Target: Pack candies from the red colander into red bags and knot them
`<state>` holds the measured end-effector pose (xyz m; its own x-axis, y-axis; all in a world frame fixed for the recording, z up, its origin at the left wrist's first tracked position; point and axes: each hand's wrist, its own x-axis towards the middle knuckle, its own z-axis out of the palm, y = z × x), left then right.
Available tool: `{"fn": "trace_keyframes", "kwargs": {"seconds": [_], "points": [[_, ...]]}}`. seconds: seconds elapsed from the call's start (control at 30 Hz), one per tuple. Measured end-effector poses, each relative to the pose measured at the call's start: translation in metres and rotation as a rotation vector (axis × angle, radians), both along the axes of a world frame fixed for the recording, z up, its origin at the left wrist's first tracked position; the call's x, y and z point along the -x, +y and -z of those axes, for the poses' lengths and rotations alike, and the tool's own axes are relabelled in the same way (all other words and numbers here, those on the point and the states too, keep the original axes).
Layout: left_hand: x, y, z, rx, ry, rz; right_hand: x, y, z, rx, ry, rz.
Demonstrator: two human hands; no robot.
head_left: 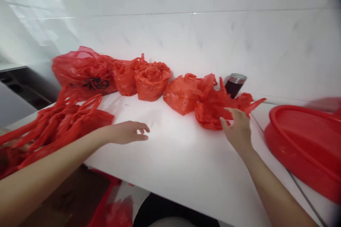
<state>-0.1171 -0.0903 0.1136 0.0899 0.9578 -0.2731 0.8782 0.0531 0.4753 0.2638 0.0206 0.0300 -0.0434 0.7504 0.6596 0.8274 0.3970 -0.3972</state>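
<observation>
My left hand (128, 132) hovers over the white tabletop (165, 149), fingers and thumb apart and holding nothing. Toward the right, my right hand (238, 127) is at the front edge of a crumpled red plastic bag (209, 115), with a gap between thumb and fingers. Whether its fingertips touch the bag I cannot tell. Left of that bag sits a rounded red plastic bag (182, 93). Farther left along the wall stand a filled-looking red bag (151, 83) and a narrower red bag (125, 77). What the bags contain is hidden.
A large red bag with black lettering (97, 84) is at the back left. Several red bags with long handles (66, 120) lie at the left edge. A dark container with a silver lid (234, 85) leans by the tiled wall (170, 31). A red plastic basket (282, 145) stands right.
</observation>
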Motion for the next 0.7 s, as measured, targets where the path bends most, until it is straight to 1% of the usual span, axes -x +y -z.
{"fn": "trace_keyframes", "kwargs": {"seconds": [0.07,0.13,0.17,0.23,0.3,0.37,0.4,0.47,0.53,0.57,0.6,0.7], "points": [[-0.039,0.019,0.010,0.023,-0.049,0.130,-0.010,0.006,0.004,0.181,-0.173,0.026],[-0.073,0.034,0.019,0.002,-0.104,0.194,-0.020,0.006,0.011,0.336,-0.254,0.016],[-0.088,0.041,0.024,-0.013,-0.139,0.204,-0.024,0.003,0.014,0.370,-0.265,0.008],[-0.117,0.050,0.036,-0.052,-0.235,0.193,-0.029,-0.007,0.016,0.385,-0.257,0.000],[-0.144,0.055,0.049,-0.095,-0.356,0.138,-0.028,-0.023,0.015,0.380,-0.241,-0.027],[-0.166,0.059,0.064,-0.121,-0.501,0.074,-0.022,-0.043,0.012,0.366,-0.239,-0.093],[-0.176,0.061,0.070,-0.126,-0.580,0.048,-0.017,-0.054,0.010,0.351,-0.233,-0.157],[-0.187,0.065,0.079,-0.121,-0.740,0.008,-0.007,-0.074,0.007,0.310,-0.201,-0.332],[-0.188,0.066,0.082,-0.091,-0.890,-0.032,-0.001,-0.090,0.005,0.296,-0.142,-0.478],[-0.184,0.065,0.081,-0.070,-0.960,-0.060,-0.001,-0.094,0.005,0.311,-0.105,-0.501],[-0.179,0.064,0.080,-0.050,-1.025,-0.093,-0.001,-0.097,0.004,0.342,-0.065,-0.487],[-0.154,0.056,0.072,-0.034,-1.172,-0.213,-0.010,-0.098,0.001,0.414,0.108,-0.366]]}}
